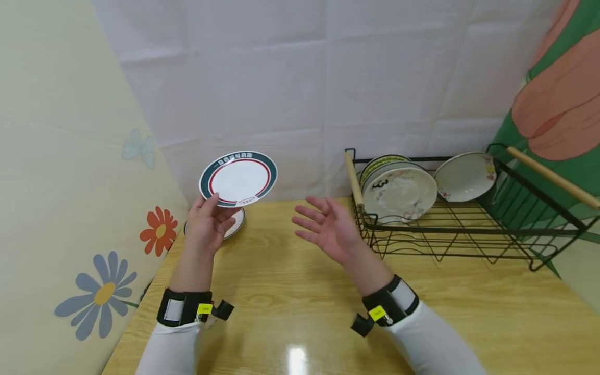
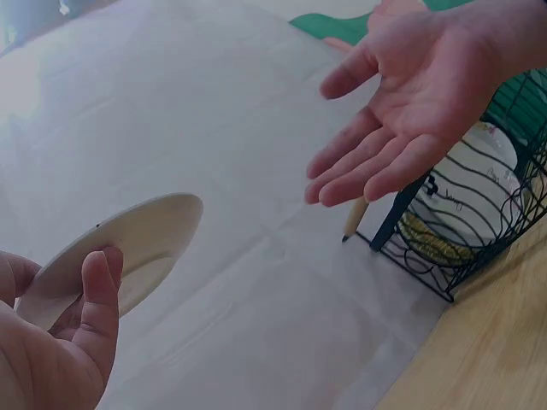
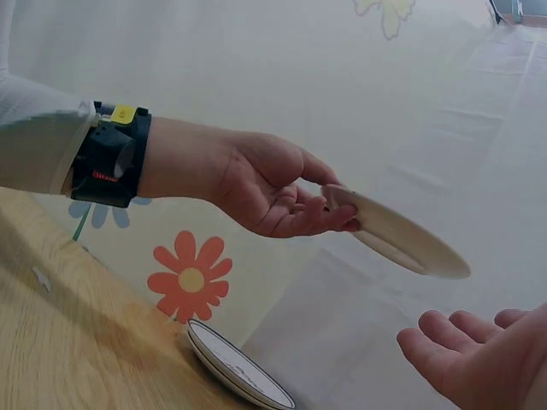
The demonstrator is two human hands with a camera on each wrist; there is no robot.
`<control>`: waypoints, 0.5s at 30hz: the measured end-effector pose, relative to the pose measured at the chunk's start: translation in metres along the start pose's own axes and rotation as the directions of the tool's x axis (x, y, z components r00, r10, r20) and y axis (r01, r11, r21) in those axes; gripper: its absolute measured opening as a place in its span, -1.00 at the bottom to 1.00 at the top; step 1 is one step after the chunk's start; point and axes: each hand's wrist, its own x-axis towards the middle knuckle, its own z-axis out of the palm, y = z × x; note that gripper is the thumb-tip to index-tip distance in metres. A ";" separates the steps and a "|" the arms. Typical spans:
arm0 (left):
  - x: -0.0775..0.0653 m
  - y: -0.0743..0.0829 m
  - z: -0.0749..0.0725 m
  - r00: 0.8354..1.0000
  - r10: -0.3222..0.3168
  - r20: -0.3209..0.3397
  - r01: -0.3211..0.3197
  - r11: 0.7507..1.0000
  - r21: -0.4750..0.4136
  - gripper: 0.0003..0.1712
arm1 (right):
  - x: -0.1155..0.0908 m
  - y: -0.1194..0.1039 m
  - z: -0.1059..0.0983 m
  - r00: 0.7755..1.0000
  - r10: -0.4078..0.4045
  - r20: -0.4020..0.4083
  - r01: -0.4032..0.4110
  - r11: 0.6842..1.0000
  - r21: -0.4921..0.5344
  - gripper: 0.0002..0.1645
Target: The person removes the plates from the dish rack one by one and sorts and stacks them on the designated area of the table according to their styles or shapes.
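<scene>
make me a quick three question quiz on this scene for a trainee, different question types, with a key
1. How is the right hand?
a) curled into a fist
b) fingers extended, holding nothing
c) gripping a dish

2. True or false: in the head view, the wire rack has dishes toward both its left and right ends.

3. Fill the gap: the teal-rimmed plate is held up in the ____ hand.

Key
1. b
2. True: patterned plates lean toward the left end, a floral dish toward the right.
3. left; the left hand grips it near the rim.
</scene>
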 end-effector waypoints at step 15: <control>0.034 -0.009 -0.071 0.898 -0.134 -0.419 0.145 0.989 -0.005 -0.36 | 0.050 0.061 0.032 0.990 0.117 -0.072 -0.114 0.992 0.054 -0.23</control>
